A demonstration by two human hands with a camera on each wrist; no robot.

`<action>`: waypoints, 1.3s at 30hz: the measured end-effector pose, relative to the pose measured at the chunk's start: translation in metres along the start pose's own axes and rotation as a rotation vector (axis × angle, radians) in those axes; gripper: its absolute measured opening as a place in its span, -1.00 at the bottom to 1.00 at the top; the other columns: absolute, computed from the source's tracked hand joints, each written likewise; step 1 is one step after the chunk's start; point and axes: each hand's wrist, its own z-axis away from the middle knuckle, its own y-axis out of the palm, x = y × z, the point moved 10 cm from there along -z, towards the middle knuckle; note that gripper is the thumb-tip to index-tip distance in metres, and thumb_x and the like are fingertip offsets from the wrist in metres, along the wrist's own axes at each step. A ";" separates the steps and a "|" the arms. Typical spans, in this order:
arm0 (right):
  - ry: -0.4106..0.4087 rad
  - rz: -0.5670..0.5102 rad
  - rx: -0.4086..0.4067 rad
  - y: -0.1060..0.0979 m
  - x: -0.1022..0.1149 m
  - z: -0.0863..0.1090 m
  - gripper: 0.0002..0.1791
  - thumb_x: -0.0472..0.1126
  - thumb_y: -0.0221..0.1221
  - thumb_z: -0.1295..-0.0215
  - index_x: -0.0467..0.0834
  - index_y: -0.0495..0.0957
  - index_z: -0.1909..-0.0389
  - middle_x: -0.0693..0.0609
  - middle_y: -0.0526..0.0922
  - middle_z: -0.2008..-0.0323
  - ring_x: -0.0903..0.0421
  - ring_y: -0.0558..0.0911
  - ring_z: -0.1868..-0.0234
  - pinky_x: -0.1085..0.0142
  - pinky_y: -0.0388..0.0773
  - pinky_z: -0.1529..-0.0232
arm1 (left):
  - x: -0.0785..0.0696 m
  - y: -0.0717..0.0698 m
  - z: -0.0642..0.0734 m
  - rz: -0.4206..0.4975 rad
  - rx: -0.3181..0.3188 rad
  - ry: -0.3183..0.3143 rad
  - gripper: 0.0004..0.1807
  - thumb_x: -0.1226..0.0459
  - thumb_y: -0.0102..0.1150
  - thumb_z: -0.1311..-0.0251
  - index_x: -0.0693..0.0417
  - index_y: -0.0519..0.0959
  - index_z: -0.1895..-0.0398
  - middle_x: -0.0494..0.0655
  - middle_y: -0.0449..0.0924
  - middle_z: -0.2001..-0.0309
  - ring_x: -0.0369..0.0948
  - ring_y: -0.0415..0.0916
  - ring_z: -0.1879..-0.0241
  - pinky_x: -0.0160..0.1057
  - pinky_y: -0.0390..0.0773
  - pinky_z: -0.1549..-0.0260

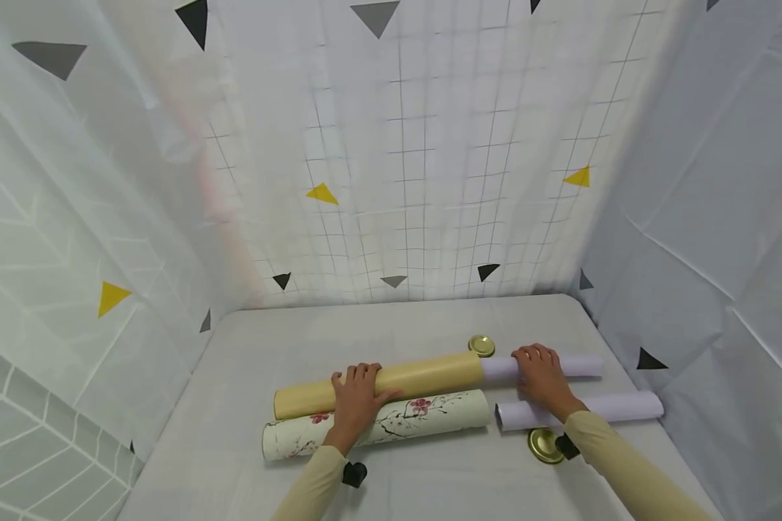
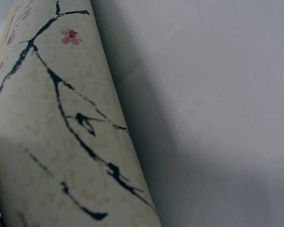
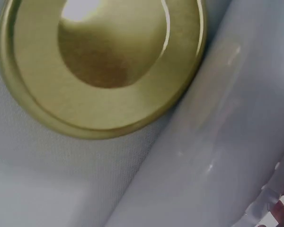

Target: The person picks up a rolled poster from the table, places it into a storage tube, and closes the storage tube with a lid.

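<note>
Tan tube (image 1: 378, 383): laid on grey table (image 1: 247, 362), gripped w/ fingers curled over top by left hand (image 1: 355, 401). White roll (image 1: 570, 366): seen sticking out of tan tube's 3 o'clock end, gripped from above by right hand (image 1: 542, 376). Floral tube (image 1: 430, 416): laid just at 6 o'clock of tan tube, touching it. 2nd white roll (image 1: 615, 407): at 3 o'clock of floral tube. Gold caps: one (image 1: 481, 345) at 12 o'clock of tan tube's end, another (image 1: 544, 444) touching 2nd roll at its 6 o'clock. Patterned curtains (image 1: 397, 145) hung on three sides.
</note>
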 end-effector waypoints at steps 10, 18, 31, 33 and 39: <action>-0.028 -0.021 -0.019 -0.004 0.013 -0.006 -0.42 -0.32 0.57 0.10 -0.22 0.59 -0.01 -0.22 0.68 -0.01 -0.30 0.54 -0.19 -0.27 0.38 -0.26 | 0.001 0.001 0.000 0.002 0.016 -0.006 -0.26 -0.40 0.16 -0.15 -0.12 0.54 -0.20 -0.04 0.63 -0.09 0.01 0.52 -0.12 0.32 0.35 -0.19; -0.048 -0.048 0.010 0.001 0.031 -0.011 -0.40 -0.33 0.55 0.05 -0.25 0.57 -0.07 -0.19 0.70 0.01 -0.26 0.59 -0.17 -0.24 0.42 -0.29 | 0.000 0.003 0.000 0.044 0.038 -0.013 -0.27 -0.36 0.21 -0.13 -0.09 0.54 -0.20 -0.01 0.63 -0.10 0.03 0.51 -0.13 0.35 0.32 -0.19; -0.063 -0.066 0.023 0.004 0.056 -0.019 -0.43 -0.29 0.51 -0.04 -0.25 0.54 -0.10 -0.20 0.68 -0.06 -0.25 0.59 -0.18 -0.23 0.43 -0.26 | 0.002 0.005 0.000 0.035 0.035 -0.021 -0.25 -0.37 0.18 -0.15 -0.10 0.52 -0.23 -0.01 0.61 -0.12 0.05 0.49 -0.16 0.36 0.30 -0.23; -0.075 -0.071 0.006 0.005 0.060 -0.018 -0.42 -0.29 0.50 -0.03 -0.26 0.54 -0.10 -0.21 0.69 -0.05 -0.25 0.60 -0.17 -0.22 0.43 -0.25 | 0.002 0.006 0.000 0.027 0.029 -0.017 -0.25 -0.37 0.18 -0.15 -0.09 0.52 -0.22 0.00 0.61 -0.11 0.05 0.50 -0.16 0.36 0.31 -0.22; -0.114 -0.053 -0.021 0.006 0.065 -0.017 -0.33 -0.29 0.51 -0.01 -0.28 0.50 -0.18 -0.23 0.67 -0.05 -0.25 0.58 -0.17 -0.22 0.42 -0.26 | 0.002 0.006 0.000 0.024 0.017 -0.008 -0.25 -0.37 0.20 -0.13 -0.08 0.52 -0.21 0.01 0.61 -0.09 0.05 0.50 -0.13 0.35 0.31 -0.20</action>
